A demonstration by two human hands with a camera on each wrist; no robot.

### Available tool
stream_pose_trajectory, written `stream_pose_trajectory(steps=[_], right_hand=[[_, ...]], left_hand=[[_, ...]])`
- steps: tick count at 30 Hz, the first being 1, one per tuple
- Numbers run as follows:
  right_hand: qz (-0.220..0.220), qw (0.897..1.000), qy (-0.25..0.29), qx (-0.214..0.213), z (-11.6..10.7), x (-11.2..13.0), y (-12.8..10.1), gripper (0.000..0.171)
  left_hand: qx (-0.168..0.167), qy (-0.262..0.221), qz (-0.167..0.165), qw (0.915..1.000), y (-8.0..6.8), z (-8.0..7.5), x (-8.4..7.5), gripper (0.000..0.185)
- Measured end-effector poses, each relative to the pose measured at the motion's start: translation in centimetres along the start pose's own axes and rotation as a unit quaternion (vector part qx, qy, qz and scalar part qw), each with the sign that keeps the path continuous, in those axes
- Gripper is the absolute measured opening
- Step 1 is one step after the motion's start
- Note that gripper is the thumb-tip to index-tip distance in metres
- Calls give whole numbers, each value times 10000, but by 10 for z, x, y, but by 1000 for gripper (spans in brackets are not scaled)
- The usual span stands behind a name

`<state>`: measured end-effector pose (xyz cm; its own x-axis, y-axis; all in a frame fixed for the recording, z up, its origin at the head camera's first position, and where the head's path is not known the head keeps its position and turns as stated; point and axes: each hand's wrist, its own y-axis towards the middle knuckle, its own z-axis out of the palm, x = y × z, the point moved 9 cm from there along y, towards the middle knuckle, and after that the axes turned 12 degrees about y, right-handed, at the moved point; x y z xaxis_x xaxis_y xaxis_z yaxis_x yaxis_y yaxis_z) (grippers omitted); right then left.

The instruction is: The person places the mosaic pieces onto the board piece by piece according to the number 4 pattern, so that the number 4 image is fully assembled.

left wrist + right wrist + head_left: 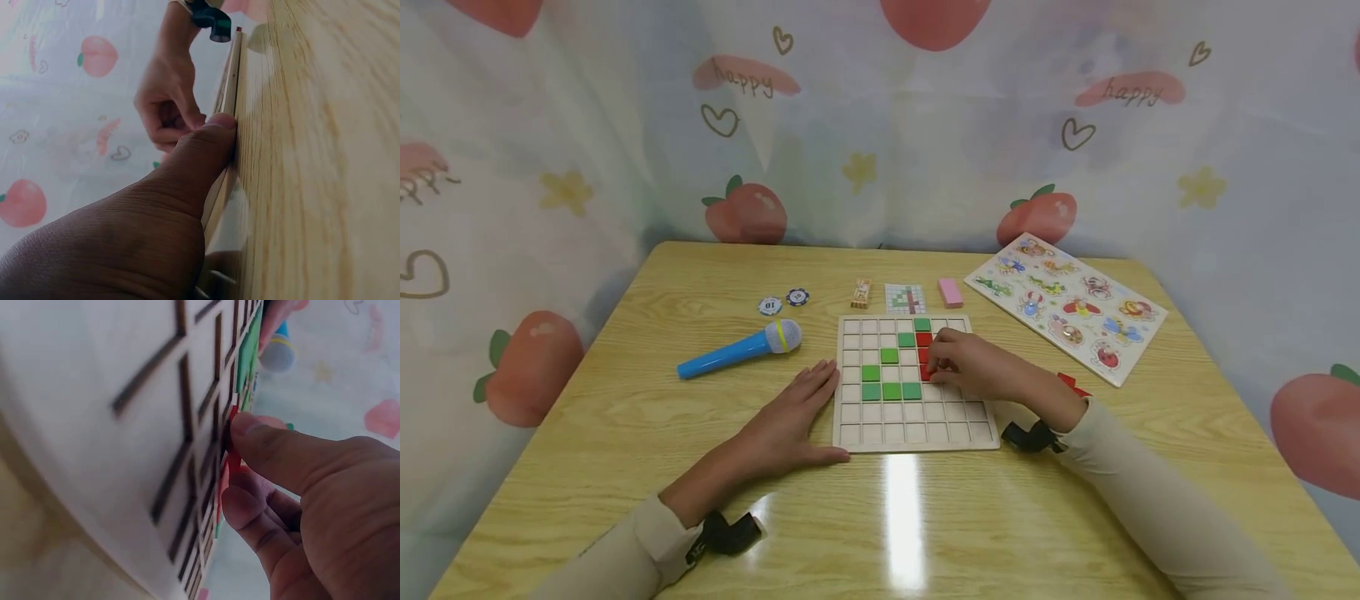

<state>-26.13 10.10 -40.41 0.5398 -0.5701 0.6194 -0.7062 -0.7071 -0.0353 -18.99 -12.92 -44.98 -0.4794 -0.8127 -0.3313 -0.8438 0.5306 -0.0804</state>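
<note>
A wooden grid board (914,434) lies in the middle of the table with several green tiles (890,357) in its cells, forming a slanted line and a row. Red tiles (923,355) sit in one column, partly covered by my right hand (977,365). Between thumb and fingertips that hand pinches a red tile (234,450) at the board's surface. My left hand (781,427) rests on the table with fingers extended along the board's left edge. Its thumb (209,140) lies against the board's near left corner.
Left of the board lies a blue toy microphone (730,354), with two poker chips (797,297) behind it. A pattern card (906,298), a small patterned box (861,293) and a pink block (951,292) stand behind the board. An insect puzzle (1067,304) and loose red tiles (1072,384) are right.
</note>
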Motion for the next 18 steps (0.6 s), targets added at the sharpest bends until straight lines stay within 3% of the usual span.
stream_pose_trajectory(steps=[7,11,14,18], right_hand=[[-235,9993,-89,-275,1,2,-8,5],[-467,9971,-265,-535,-8,7,-31,11],[-697,9897,-368,-1193,-31,10,-65,22],[-919,9670,-386,-2345,-67,6,-127,42]], left_hand=[[14,48,8,10000,3,-1,-1,123],[43,48,39,10000,4,2,-2,124],[57,74,28,10000,4,3,-2,124],[33,109,-26,9999,2,3,-1,124]])
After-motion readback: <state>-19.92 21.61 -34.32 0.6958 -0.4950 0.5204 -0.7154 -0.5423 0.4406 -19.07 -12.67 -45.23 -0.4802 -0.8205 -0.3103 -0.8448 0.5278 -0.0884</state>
